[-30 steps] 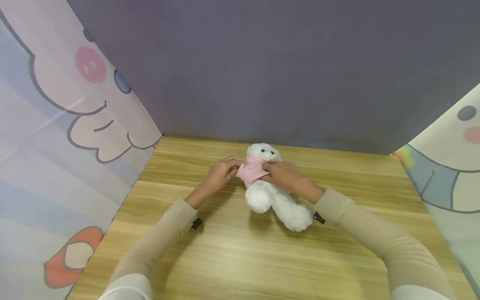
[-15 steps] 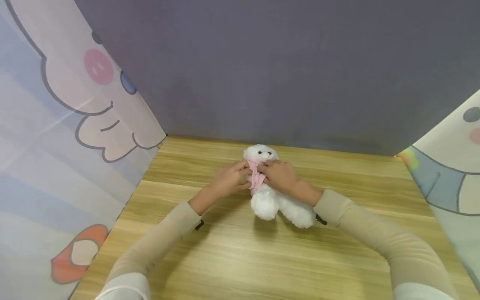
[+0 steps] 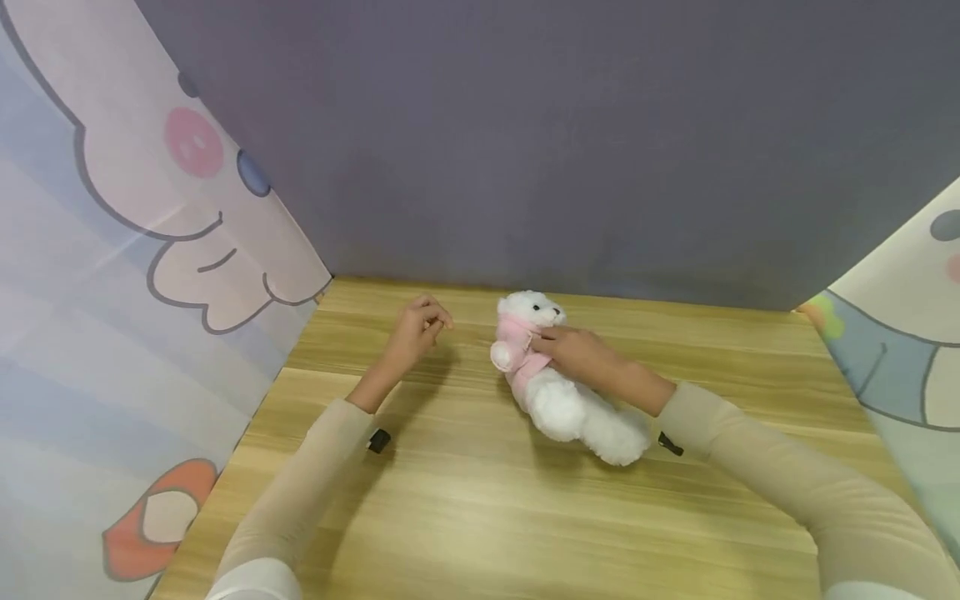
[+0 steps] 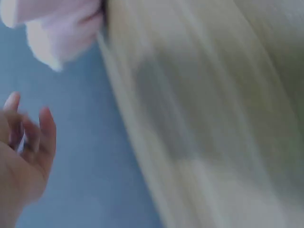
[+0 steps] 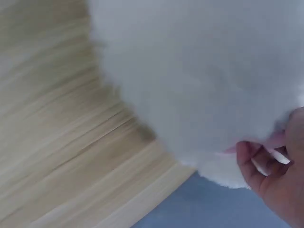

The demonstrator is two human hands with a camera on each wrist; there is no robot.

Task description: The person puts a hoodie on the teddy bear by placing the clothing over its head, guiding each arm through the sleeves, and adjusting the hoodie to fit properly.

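A white plush bear (image 3: pixel 558 408) in a pink top (image 3: pixel 517 337) stands out against the wood, its head toward the back and its legs toward the front right. My right hand (image 3: pixel 581 354) pinches the pink top at the bear's chest; the bear's far arm is hidden behind that hand. Pink cloth (image 5: pixel 275 140) shows at the fingertips in the right wrist view, below a large area of white fur (image 5: pixel 199 71). To the left of the bear, my left hand (image 3: pixel 416 329) is raised with loosely bent fingers and nothing in them. A white paw pokes out of the near sleeve.
The wooden table (image 3: pixel 450 500) ends at a grey panel (image 3: pixel 525 150) just behind the bear's head. Cartoon-printed cloths hang at the left (image 3: pixel 112 333) and right (image 3: pixel 900 358) sides.
My left hand has let go of the bear's sleeve side and moved left, away from it. The bear's legs have swung to the right, while my right hand stays at its chest.
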